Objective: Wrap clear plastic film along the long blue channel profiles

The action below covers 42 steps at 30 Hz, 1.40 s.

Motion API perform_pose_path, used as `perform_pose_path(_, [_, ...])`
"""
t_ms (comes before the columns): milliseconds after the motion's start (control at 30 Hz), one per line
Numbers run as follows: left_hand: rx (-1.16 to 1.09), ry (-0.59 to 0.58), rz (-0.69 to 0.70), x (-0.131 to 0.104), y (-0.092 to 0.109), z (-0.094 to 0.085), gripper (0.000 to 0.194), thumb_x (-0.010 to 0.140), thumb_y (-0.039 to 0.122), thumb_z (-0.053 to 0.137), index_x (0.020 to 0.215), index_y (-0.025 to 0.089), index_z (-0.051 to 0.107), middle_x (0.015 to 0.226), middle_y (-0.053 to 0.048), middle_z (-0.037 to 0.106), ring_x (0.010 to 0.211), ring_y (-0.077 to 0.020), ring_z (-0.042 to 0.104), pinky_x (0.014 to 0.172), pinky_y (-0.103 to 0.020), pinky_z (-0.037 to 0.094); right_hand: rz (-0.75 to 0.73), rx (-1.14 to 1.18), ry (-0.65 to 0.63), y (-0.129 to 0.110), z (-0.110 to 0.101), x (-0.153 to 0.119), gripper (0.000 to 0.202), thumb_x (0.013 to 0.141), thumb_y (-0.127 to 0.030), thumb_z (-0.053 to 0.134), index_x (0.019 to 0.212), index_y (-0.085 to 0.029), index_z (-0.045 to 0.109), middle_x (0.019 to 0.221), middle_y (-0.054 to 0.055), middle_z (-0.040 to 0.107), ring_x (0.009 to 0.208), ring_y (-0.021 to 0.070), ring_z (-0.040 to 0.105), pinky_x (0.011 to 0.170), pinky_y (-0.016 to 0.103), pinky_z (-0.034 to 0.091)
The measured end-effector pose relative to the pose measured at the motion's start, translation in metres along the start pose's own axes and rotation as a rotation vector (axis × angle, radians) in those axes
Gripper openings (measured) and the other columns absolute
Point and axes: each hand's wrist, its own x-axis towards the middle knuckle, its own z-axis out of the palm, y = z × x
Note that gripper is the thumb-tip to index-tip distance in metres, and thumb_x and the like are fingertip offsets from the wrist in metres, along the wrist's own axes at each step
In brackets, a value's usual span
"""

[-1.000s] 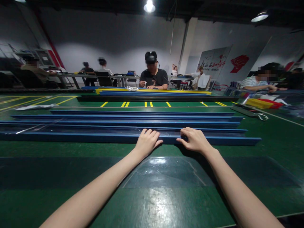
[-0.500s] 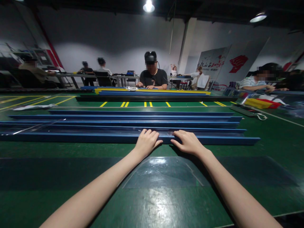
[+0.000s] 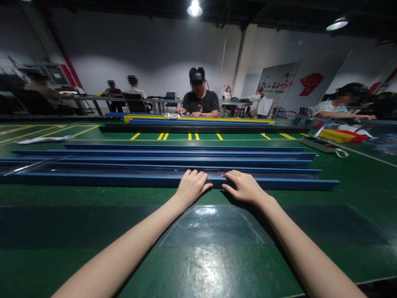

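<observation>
Several long blue channel strips lie across the green table, the nearest blue strip (image 3: 93, 179) in front of me. My left hand (image 3: 192, 187) rests over its near edge, fingers reaching into the channel and thumb pointing right. Facing it, a short gap to the right, my right hand (image 3: 243, 187) curls over the same strip with its thumb on the near side. Both hands look closed on the strip; the fingertips are partly hidden. Thin clear film (image 3: 31, 165) crosses the strips at the left. A clear plastic sheet (image 3: 214, 227) lies flat between my forearms.
Beyond the blue strips are a black strip (image 3: 204, 129) and yellow strips (image 3: 260, 121). A person (image 3: 201, 101) sits across the table. At the right lie a dark device with a white loop (image 3: 324, 145) and a yellow tray (image 3: 336, 135).
My hands stay almost in place, the right one shifted very slightly left. The clear film at the left has moved a little leftward. The person at the right has moved an arm.
</observation>
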Motion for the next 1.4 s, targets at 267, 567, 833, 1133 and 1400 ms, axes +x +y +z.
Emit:
perform_pose_path(267, [0.002,-0.002,-0.007,-0.0001,-0.0001,0.0001,0.030,0.082,0.044,0.043,0.079,0.016,0.053,0.075,-0.003,0.060,0.072,-0.0184,0.051,0.063,-0.031,0.029,-0.014,0.029,0.007,0.0001,0.0006,-0.0002,0.035,0.082,-0.036,0.040,0.108,-0.017,0.053,0.107,0.009,0.058,0.098,0.0186,0.052,0.080,0.028,0.039])
perform_pose_path(567, [-0.005,-0.031,-0.009,0.0014,0.0004,-0.0011,0.030,0.082,0.044,0.043,0.079,0.016,0.052,0.075,-0.004,0.061,0.072,-0.0186,0.051,0.062,-0.030,0.029,-0.045,0.060,0.037,0.0020,0.0028,0.0008,0.036,0.081,-0.035,0.041,0.110,-0.016,0.053,0.110,0.009,0.057,0.103,0.0185,0.049,0.085,0.030,0.039])
perform_pose_path(833, [-0.004,-0.041,-0.013,0.0012,0.0004,-0.0015,0.029,0.082,0.043,0.043,0.080,0.016,0.052,0.075,-0.004,0.061,0.073,-0.0188,0.052,0.063,-0.030,0.029,-0.053,0.051,0.038,0.0024,0.0035,0.0014,0.035,0.082,-0.035,0.039,0.109,-0.016,0.053,0.111,0.008,0.056,0.104,0.0186,0.049,0.086,0.030,0.039])
perform_pose_path(1133, [0.031,-0.001,-0.041,0.0009,0.0012,-0.0007,0.033,0.081,0.046,0.044,0.082,0.014,0.050,0.071,-0.005,0.059,0.068,-0.0188,0.052,0.060,-0.029,0.030,-0.034,0.089,0.014,0.0033,0.0027,0.0020,0.030,0.084,-0.032,0.038,0.107,-0.016,0.050,0.105,0.010,0.057,0.099,0.0180,0.052,0.078,0.027,0.041])
perform_pose_path(1400, [0.040,0.009,-0.057,0.0012,0.0018,-0.0005,0.035,0.079,0.048,0.045,0.080,0.014,0.050,0.068,-0.005,0.058,0.067,-0.0191,0.052,0.059,-0.029,0.030,0.028,0.093,-0.036,0.0013,0.0000,0.0025,0.024,0.083,-0.029,0.042,0.103,-0.018,0.051,0.098,0.009,0.059,0.092,0.0177,0.054,0.073,0.026,0.039])
